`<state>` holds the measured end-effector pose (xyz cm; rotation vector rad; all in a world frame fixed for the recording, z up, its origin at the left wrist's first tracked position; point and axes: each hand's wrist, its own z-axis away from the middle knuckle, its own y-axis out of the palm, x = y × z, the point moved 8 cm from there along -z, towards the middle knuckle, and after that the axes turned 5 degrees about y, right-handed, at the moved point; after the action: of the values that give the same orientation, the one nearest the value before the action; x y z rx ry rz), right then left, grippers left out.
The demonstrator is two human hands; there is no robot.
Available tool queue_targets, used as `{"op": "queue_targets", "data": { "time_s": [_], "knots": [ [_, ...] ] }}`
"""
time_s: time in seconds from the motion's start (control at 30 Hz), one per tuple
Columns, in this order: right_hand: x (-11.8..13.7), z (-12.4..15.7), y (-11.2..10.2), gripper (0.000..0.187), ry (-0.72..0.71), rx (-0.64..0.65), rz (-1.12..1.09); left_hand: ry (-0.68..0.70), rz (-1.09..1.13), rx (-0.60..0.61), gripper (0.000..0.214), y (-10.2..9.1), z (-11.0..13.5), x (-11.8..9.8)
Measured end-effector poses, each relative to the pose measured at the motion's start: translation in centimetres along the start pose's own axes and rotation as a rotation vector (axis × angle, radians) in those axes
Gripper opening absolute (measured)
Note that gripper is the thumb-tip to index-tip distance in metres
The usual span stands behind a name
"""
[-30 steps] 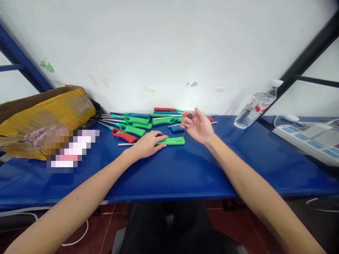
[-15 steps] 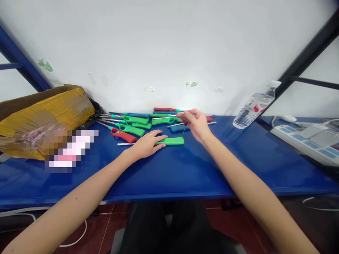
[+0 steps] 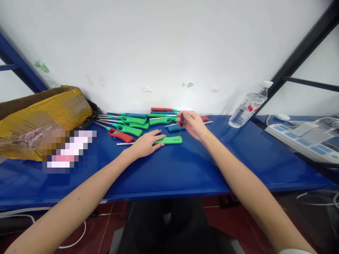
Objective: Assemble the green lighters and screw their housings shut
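Observation:
A green long-nosed lighter [image 3: 171,140] lies flat on the blue table [image 3: 169,169], its metal nose pointing left. My left hand [image 3: 147,142] rests flat on its handle, fingers stretched out, pressing it down. My right hand [image 3: 192,124] is closed in a pinch on a small screwdriver [image 3: 181,127] with a dark red handle. The screwdriver stands upright with its thin tip on the right end of the green lighter.
Several more lighters [image 3: 132,123], green, red and blue, lie in a heap at the back against the white wall. A yellow-taped cardboard box [image 3: 39,116] sits at the left. A water bottle [image 3: 246,107] leans at the right, with a power strip [image 3: 302,143] beyond it.
My right hand turned from palm-up to a downward pinch and brought the screwdriver upright onto the lighter's end. The left hand stayed in place.

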<state>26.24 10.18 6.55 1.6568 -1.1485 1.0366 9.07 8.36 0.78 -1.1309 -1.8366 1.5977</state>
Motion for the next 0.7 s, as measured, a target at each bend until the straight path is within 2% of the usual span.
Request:
{"op": "queue_targets", "data": {
  "time_s": [0.13,0.3,0.5,0.7],
  "knots": [
    [0.3,0.0,-0.7,0.039,-0.08,-0.098,0.121,-0.015,0.003,0.007,0.051,0.1,-0.2,-0.2],
    [0.4,0.3,-1.7,0.04,-0.102,-0.234,0.068,-0.004,0.039,0.023,0.054,0.3,-1.0,0.0],
    [0.4,0.6,-0.7,0.038,-0.031,-0.059,-0.178,-0.02,0.018,0.003,0.052,0.4,-1.8,0.8],
    [0.1,0.4,-0.5,0.036,0.058,0.056,-0.252,0.04,0.086,0.036,0.054,0.2,-1.4,1.2]
  ]
}}
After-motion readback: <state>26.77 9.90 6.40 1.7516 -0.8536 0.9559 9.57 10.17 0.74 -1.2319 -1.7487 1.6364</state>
